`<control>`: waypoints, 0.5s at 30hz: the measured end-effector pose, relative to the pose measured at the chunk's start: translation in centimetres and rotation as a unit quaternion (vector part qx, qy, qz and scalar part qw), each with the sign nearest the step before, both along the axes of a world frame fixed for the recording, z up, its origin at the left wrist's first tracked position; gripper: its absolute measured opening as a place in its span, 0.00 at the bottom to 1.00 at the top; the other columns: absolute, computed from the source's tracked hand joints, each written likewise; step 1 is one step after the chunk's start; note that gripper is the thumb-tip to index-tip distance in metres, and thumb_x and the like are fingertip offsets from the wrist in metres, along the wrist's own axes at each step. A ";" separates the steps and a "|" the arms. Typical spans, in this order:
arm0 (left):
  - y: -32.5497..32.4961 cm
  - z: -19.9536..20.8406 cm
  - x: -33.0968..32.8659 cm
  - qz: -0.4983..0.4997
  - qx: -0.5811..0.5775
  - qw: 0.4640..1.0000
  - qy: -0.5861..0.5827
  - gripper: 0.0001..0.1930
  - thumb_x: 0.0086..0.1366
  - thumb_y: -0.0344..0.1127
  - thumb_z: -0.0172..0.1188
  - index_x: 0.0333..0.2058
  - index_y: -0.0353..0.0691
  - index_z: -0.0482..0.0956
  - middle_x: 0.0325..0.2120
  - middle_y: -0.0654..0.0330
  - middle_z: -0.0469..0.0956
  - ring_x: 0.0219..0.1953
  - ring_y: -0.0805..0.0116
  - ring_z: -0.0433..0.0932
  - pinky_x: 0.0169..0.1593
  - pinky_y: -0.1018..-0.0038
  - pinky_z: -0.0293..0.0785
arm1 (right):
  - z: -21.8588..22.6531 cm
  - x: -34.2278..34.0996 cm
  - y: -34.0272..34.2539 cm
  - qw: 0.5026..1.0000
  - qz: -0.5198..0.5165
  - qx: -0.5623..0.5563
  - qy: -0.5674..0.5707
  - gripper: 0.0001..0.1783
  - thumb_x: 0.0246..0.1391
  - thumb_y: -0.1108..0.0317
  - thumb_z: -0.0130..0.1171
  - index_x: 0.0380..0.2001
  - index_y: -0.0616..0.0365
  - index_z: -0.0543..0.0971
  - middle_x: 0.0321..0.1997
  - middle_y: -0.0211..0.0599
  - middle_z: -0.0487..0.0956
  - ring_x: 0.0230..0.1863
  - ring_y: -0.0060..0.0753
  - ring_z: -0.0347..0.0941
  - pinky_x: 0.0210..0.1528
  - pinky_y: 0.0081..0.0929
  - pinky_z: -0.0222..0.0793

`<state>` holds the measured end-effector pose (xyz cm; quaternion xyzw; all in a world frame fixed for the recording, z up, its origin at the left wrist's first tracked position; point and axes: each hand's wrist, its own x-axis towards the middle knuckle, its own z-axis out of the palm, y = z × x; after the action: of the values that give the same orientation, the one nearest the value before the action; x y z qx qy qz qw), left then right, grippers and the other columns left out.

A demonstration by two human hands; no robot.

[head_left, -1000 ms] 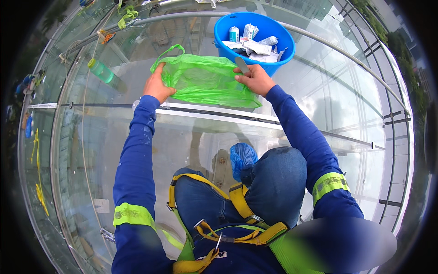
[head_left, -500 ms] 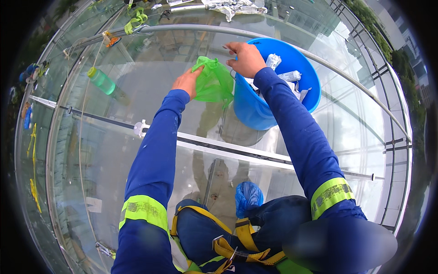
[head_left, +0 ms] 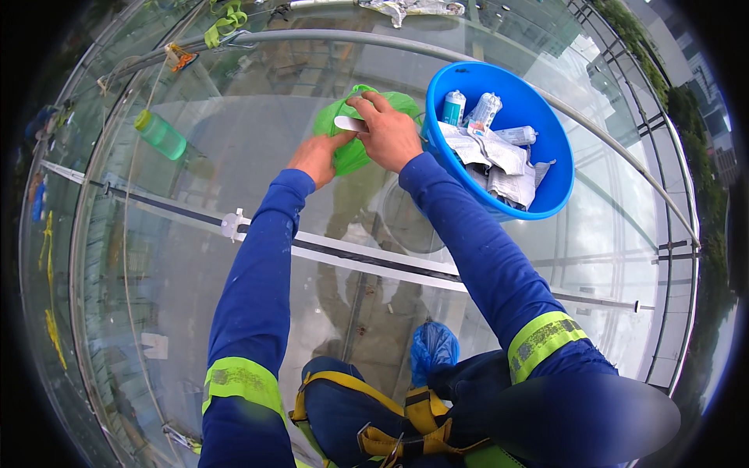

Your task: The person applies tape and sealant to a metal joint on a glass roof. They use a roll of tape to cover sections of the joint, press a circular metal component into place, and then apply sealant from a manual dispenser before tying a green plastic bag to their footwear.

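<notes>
A thin, crumpled green plastic bag (head_left: 355, 160) is between my hands above the glass. My left hand (head_left: 314, 161) is closed on the bag's near left side. My right hand (head_left: 390, 134) reaches over the bag's top, fingers curled and meeting the left fingertips. From the right fingers a flat white strip with a rounded end (head_left: 349, 123) sticks out to the left; its other end is hidden. Close to the right of that hand stands a blue bucket (head_left: 552, 191). Inside it are several white foil-wrapped tubes (head_left: 485, 109) and crumpled white wrappers (head_left: 499, 152).
A green bottle (head_left: 164, 138) lies on the glass to the left. A metal rail (head_left: 343, 35) curves along the far side. A white-edged black seam (head_left: 374, 264) crosses in front of me. By my legs is a blue plastic bag (head_left: 434, 349). A rope (head_left: 127, 257) runs along the left.
My right hand has come from the bucket's rim left to the green bag, with the white strip now showing in it. The bucket sits farther right, and more of its contents shows.
</notes>
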<state>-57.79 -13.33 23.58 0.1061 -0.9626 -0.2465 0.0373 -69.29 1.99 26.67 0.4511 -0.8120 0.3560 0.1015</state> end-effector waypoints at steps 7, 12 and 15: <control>0.0 1.8 1.1 -0.080 -0.047 0.996 -0.014 0.36 0.53 0.16 0.55 0.58 0.62 0.76 0.43 0.47 0.80 0.47 0.44 0.78 0.50 0.55 0.75 | 1.0 -0.5 0.4 0.996 0.037 0.031 0.075 0.11 0.48 0.72 0.64 0.37 0.53 0.81 0.49 0.43 0.79 0.38 0.53 0.80 0.40 0.47 0.76; -0.3 2.5 1.4 -0.121 -0.138 0.981 -0.057 0.34 0.54 0.19 0.59 0.57 0.64 0.78 0.43 0.50 0.80 0.47 0.48 0.78 0.51 0.56 0.75 | 3.2 -1.3 0.6 0.984 0.083 0.141 0.069 0.07 0.47 0.73 0.61 0.32 0.55 0.82 0.37 0.45 0.83 0.37 0.55 0.80 0.41 0.48 0.76; -1.0 2.9 1.5 -0.092 -0.115 0.989 0.006 0.33 0.52 0.25 0.66 0.57 0.61 0.77 0.43 0.50 0.78 0.48 0.48 0.77 0.54 0.57 0.74 | 3.2 -0.5 0.6 0.994 0.032 0.105 -0.028 0.04 0.48 0.71 0.62 0.29 0.57 0.82 0.31 0.48 0.83 0.36 0.55 0.81 0.41 0.45 0.76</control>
<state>-56.32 -14.34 26.43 0.0106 -0.9900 -0.1368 0.0322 -69.82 2.59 29.88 0.4747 -0.8325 0.2848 0.0193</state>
